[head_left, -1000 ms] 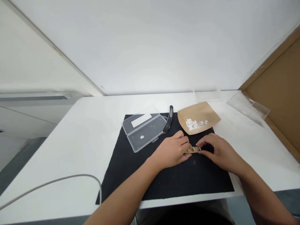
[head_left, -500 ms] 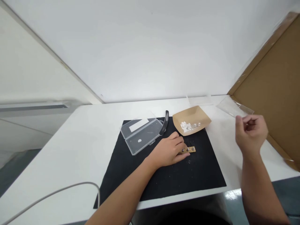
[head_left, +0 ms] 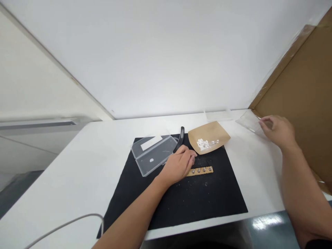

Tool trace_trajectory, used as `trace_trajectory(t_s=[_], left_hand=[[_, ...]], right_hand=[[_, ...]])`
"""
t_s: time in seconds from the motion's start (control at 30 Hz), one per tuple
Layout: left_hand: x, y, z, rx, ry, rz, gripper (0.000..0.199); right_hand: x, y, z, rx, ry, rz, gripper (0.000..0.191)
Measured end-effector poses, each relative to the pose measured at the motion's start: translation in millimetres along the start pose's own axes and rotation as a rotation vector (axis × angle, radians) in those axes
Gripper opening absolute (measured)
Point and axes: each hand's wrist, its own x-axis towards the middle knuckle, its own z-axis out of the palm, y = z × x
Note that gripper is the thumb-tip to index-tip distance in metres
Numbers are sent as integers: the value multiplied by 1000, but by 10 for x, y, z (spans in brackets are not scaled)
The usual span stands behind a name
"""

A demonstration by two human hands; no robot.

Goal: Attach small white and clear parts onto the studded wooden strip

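Resting on mat — metal-dotted strip, white-labelled case

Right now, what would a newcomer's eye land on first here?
The black mat stands out first, dark against the white table. On it, by the left hand, a tan strip carries shiny metal pieces. At the mat's far right corner, a brown tray holds white bits; farther right, the right hand is at clear plastic.
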Motion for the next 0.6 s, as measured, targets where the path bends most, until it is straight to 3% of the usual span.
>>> trace_trajectory(t_s=[0.07, 0.13, 0.23, 0.37, 0.5, 0.6], left_hand=[[3, -6, -3, 20, 30, 0, 14], [4, -4, 2, 40, 54, 13, 12], [0, -7, 19, 73, 89, 21, 10], [-3, -41, 31, 84, 136, -39, 10], [2, -74, 13, 61, 186, -85, 13], [0, -80, 2, 33, 183, -91, 16]], right_hand=[[-89, -74, -17, 100, 95, -54, 18], [-191, -197, -68, 217, 107, -96, 20], [-343, -423, -143, 128, -63, -124, 20], [-567, -694, -142, -251, -345, -90, 26], [-751, -841, -28, -438, -391, -70, 33], [-762, -848, 69, -532, -518, -7, 38]])
